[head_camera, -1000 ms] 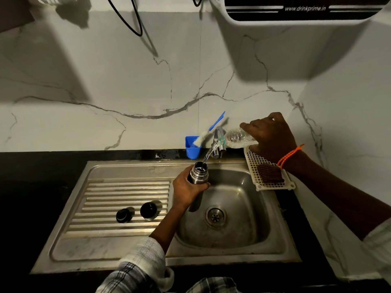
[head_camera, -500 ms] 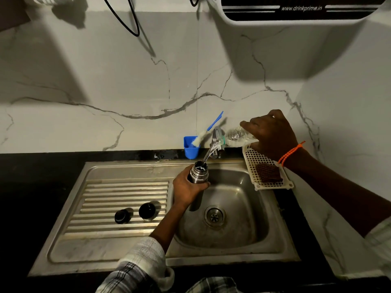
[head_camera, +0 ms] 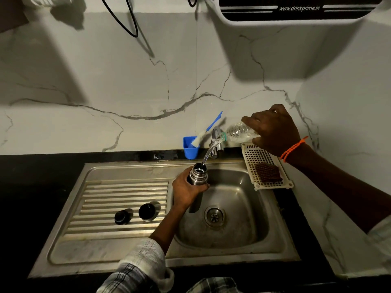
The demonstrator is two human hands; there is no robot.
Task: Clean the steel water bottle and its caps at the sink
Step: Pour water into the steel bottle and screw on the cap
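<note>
Silver steel water bottle [head_camera: 197, 176]; two black round caps [head_camera: 122, 216] [head_camera: 148, 212]; blue plastic cup [head_camera: 190, 149]; white lattice tray [head_camera: 261, 159]; brown scrubber pad [head_camera: 268, 172]; orange wrist thread [head_camera: 293, 148]; grey-veined white marble wall [head_camera: 105, 92]; black counter [head_camera: 31, 187].

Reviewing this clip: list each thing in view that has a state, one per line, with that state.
Steel bottle: uncapped, upright over the basin, gripped by the left hand.
Plastic bottle: tilted, pouring water into the steel bottle, held by the right hand.
Two caps: off, on the drainboard.
Brush: standing in the blue cup.
Scrubber: lying in the white tray.
</note>
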